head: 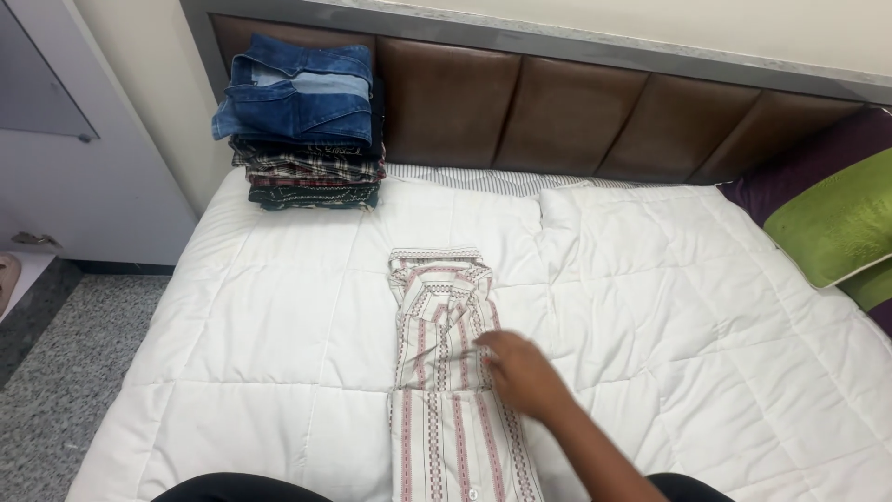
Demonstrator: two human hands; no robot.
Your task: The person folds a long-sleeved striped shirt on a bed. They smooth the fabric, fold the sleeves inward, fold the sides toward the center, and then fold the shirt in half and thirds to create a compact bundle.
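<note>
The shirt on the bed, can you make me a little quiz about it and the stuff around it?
1. True or false: the right hand rests on the striped shirt.
2. Which item tops the pile of folded clothes near the headboard? A) a denim garment B) a towel C) a green pillow
3. Fill in: the shirt lies on a white ____.

Key: 1 true. 2 A; the denim garment is on top, and the green pillow sits at the bed's other side. 3 quilt. The left hand is not in view.
</note>
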